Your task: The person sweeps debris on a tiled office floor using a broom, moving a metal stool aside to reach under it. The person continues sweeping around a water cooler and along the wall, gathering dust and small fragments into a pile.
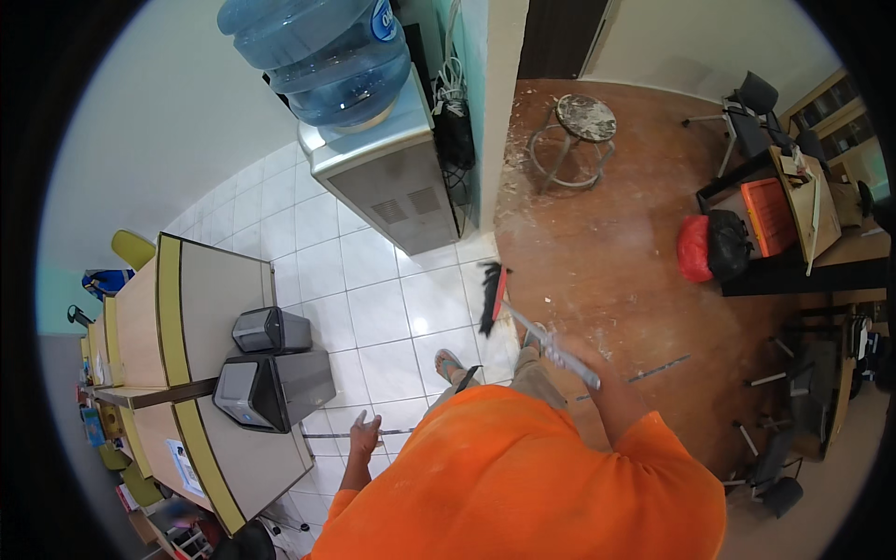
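My right hand [560,352] grips the grey handle [582,371] of a broom. The broom's red head with black bristles [494,297] hangs over or rests at the line where white tiles [378,308] meet the reddish-brown floor [595,273]; whether it touches the floor I cannot tell. My left hand [365,435] is held out low at my side, fingers apart, with nothing in it. Nearest to it are two grey swing-lid bins [308,392]. My sandalled feet [448,364] stand on either side of the floor joint.
A water dispenser [385,175] with a blue bottle [336,63] stands ahead beside a wall end [493,119]. Partitioned desks [224,315] border the left. A paint-spattered stool [586,119], red and black bags [710,246], a table [815,203] and office chairs [812,392] occupy the right room.
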Tool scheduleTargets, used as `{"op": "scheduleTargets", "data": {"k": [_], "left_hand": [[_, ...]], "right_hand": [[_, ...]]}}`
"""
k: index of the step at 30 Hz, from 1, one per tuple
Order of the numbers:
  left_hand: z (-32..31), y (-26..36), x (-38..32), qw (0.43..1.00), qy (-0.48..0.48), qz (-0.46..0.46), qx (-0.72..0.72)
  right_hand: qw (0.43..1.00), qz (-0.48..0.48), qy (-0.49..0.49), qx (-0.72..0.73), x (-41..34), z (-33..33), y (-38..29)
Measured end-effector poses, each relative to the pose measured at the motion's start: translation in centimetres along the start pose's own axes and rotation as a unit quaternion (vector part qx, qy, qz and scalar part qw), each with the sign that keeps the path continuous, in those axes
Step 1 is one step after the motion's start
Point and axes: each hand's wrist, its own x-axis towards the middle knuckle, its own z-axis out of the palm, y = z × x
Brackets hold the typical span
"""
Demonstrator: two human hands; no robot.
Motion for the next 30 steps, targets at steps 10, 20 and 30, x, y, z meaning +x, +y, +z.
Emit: {"op": "scheduleTargets", "data": {"k": [10,20,30], "left_hand": [[-2.5,1.9,-2.2,0.999,0.043,0.016,0.004],[1.5,-2.4,-0.3,0.992,-0.048,0.075,0.093],[-0.2,4.1,-2.7,0.999,0.041,0.024,-0.015]], "right_hand": [[0.976,-0.172,0.127,0.046,6.5,-0.6,-10.5],[0.996,0.021,0.017,0.083,-6.1,-1.7,-5.5],[0.922,0.080,-0.062,0.373,7.7,-2.6,-2.7]]}}
